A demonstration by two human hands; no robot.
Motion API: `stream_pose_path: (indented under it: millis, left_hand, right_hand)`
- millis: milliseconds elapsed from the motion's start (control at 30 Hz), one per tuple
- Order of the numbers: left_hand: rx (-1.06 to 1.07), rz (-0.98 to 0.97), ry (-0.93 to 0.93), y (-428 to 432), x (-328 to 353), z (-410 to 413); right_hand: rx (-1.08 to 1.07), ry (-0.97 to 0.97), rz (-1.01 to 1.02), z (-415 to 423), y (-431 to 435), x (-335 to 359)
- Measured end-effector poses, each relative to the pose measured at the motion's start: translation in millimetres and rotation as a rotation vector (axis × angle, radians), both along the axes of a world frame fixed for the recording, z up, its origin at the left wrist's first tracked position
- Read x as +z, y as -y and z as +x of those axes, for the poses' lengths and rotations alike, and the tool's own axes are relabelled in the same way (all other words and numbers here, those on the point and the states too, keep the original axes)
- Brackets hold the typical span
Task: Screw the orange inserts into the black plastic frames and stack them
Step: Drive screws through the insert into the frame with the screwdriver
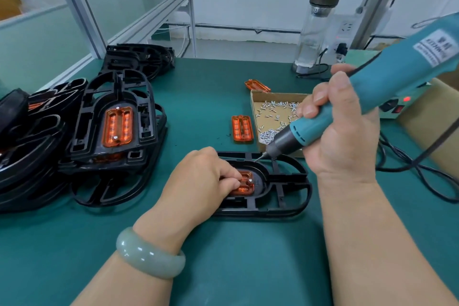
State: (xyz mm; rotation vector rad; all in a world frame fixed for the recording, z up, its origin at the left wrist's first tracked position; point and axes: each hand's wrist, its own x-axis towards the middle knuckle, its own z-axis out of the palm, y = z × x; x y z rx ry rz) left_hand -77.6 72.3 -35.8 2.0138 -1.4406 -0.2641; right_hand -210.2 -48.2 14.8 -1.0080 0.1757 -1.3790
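Observation:
A black plastic frame [293, 179] lies flat on the green mat in front of me, with an orange insert [247, 186] seated in its middle. My left hand [203, 176] rests on the frame, fingertips pinching a small screw at the insert's right end. My right hand [340, 129] grips a teal electric screwdriver [367, 92]; its bit tip hovers above the frame's far rim. To the left stands a stack of black frames [111, 131], the top one carrying an orange insert [118, 125] with two screws in it.
A cardboard tray of several silver screws [275, 114] sits behind the frame. Two loose orange inserts [242, 128] [257, 85] lie beside it. More black frames [139, 57] are piled at the far left. A glass bottle [315, 30], a power box [397, 104] and cables stand at the right.

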Motion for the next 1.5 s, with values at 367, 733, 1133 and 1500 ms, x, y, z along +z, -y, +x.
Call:
stream_pose_path:
  millis: [367,733,1133,1500]
  left_hand:
    - [0.068,0.038,0.061,-5,12,-4]
    - [-0.073,0.071,0.077,76,56,-15]
    - [0.005,0.313,0.413,139,31,-17]
    - [0.022,-0.266,-0.316,117,70,-20]
  right_hand:
    - [-0.198,0.030,0.210,-12,23,-4]
    - [-0.281,0.084,0.361,-17,33,-5]
    - [-0.285,0.081,0.403,-13,35,-9]
    - [-0.276,0.075,0.401,-13,32,-8]
